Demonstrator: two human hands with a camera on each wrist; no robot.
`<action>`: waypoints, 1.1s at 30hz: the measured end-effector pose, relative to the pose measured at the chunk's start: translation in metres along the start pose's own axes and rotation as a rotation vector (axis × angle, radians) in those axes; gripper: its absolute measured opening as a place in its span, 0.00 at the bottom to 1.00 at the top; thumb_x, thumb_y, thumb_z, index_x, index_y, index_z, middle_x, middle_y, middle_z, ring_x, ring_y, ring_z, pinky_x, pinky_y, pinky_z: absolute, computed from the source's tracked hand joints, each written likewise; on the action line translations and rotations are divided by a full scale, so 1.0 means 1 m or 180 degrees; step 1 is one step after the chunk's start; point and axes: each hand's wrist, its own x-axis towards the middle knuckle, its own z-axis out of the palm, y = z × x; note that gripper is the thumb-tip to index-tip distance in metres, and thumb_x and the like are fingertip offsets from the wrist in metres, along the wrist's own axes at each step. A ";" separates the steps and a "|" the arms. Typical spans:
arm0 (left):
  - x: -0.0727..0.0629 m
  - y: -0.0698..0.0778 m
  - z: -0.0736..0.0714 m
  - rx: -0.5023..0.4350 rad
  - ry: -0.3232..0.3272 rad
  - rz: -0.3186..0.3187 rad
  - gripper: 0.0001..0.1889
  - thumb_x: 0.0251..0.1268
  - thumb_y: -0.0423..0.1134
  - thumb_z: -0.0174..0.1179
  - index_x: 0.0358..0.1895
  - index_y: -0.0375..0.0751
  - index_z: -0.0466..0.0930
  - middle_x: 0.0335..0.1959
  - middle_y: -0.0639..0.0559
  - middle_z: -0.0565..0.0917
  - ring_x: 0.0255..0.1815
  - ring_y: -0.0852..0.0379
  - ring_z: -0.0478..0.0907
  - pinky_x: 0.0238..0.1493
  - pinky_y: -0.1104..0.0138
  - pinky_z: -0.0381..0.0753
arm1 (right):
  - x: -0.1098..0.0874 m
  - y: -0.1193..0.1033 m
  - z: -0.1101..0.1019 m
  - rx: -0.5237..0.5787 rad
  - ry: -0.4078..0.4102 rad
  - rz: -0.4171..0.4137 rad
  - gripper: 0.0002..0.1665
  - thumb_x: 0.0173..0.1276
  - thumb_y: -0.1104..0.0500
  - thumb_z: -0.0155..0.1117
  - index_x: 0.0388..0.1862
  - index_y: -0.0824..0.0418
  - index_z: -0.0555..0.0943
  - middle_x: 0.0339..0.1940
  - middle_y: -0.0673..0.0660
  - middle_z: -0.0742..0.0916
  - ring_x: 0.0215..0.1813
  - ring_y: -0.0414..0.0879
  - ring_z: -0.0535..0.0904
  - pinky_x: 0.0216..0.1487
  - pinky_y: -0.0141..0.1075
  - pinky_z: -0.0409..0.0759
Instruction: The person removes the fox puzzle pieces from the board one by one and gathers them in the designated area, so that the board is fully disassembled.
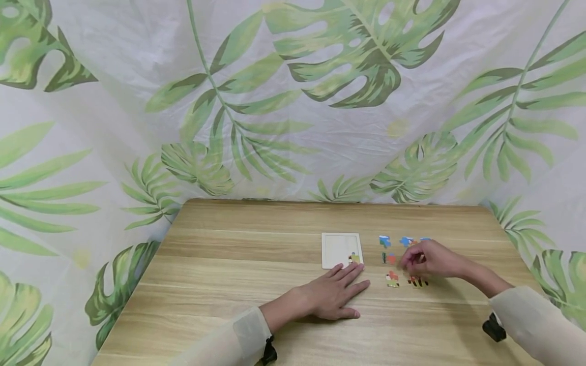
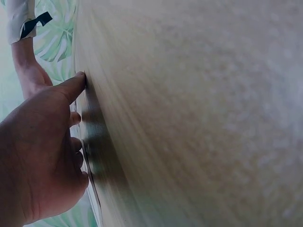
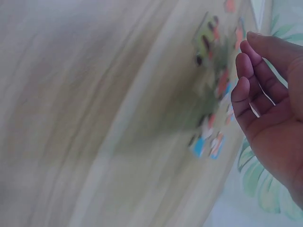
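Note:
A square puzzle tray (image 1: 336, 246) with a pale base lies near the middle of the table, and one jigsaw piece (image 1: 353, 258) sits in its lower right corner. My left hand (image 1: 335, 294) lies with spread fingers at the tray's near edge, fingertips right by that piece. To the right, my right hand (image 1: 429, 259) hovers over loose jigsaw pieces (image 1: 392, 279), partly covering some. In the right wrist view its fingers (image 3: 242, 90) are loosely bent, the thumb close to the index finger, and nothing shows between them.
Several colourful pieces lie in rough rows right of the tray, including a blue and green one (image 1: 384, 241) at the back and a striped one (image 1: 418, 282) in front. The wooden table (image 1: 220, 284) ends at a leaf-patterned cloth (image 1: 256, 127) behind it.

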 end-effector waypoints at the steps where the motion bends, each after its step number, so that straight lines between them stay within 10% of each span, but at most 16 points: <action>1: 0.000 0.000 0.000 0.0008 0.0010 -0.0001 0.39 0.84 0.68 0.39 0.88 0.54 0.47 0.90 0.44 0.41 0.90 0.50 0.36 0.86 0.55 0.47 | 0.004 -0.002 0.000 -0.0046 0.0009 0.0022 0.07 0.71 0.71 0.70 0.42 0.62 0.90 0.37 0.54 0.91 0.37 0.34 0.81 0.38 0.32 0.84; 33: -0.020 -0.012 0.004 -0.0014 0.0062 -0.0074 0.40 0.83 0.69 0.39 0.88 0.53 0.49 0.89 0.42 0.42 0.90 0.49 0.38 0.86 0.54 0.49 | 0.096 -0.020 0.036 -0.0391 0.0128 -0.0081 0.10 0.68 0.66 0.76 0.47 0.62 0.90 0.40 0.53 0.89 0.42 0.47 0.85 0.45 0.42 0.86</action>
